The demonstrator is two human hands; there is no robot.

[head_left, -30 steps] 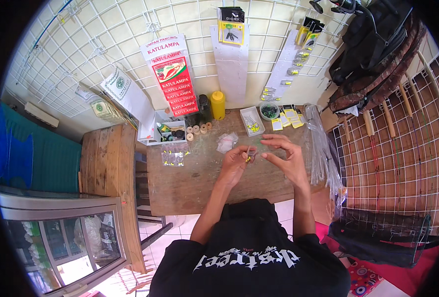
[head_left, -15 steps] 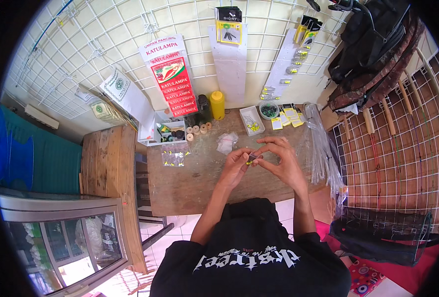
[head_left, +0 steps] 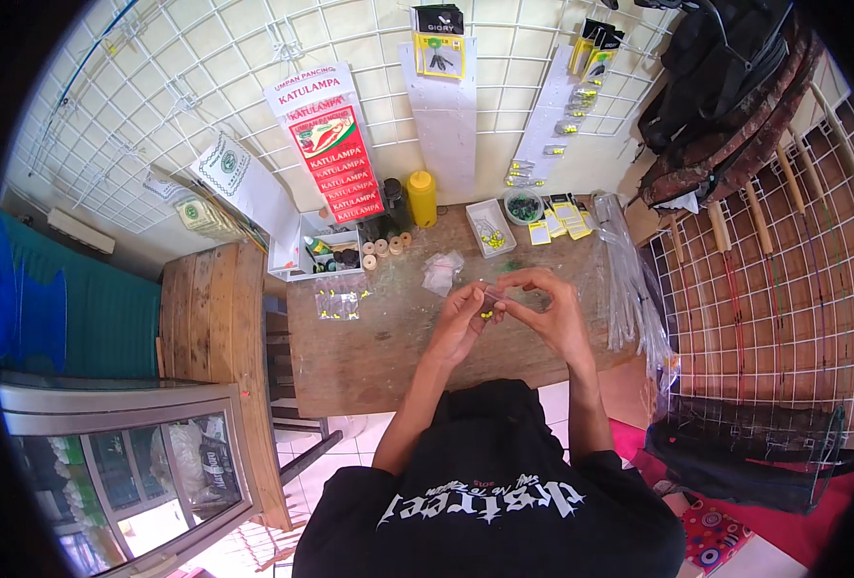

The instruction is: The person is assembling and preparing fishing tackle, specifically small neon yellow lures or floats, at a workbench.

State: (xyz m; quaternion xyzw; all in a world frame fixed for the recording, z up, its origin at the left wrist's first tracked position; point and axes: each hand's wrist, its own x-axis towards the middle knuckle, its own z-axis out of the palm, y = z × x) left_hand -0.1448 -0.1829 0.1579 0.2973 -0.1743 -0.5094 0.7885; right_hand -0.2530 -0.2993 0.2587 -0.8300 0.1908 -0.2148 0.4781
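Note:
Both hands meet above the middle of the wooden table [head_left: 403, 356]. Between their fingertips is a small clear plastic bag [head_left: 489, 302] with bright yellow pieces at its bottom. My left hand [head_left: 457, 326] pinches the bag from the left side. My right hand [head_left: 550, 313] closes thumb and forefinger on its upper right edge, the other fingers bent above. Just beyond the hands lies a pile of small clear bags [head_left: 441, 274]. To the left, flat on the wood, rest filled clear bags [head_left: 338, 304] with yellow pieces.
Along the back stand a white tray [head_left: 475, 216] of yellow pieces, a round tub [head_left: 523, 205], yellow-and-black cards [head_left: 562, 222], a yellow bottle [head_left: 422, 198], spools [head_left: 381, 248] and a white box [head_left: 292, 265]. Long clear plastic sleeves [head_left: 622, 279] lie at the right edge. A wire grid [head_left: 224, 67] covers the wall.
The small bag has turned between my fingers, so its yellow pieces show more clearly below. Both hands stay in nearly the same place. The view has shifted slightly.

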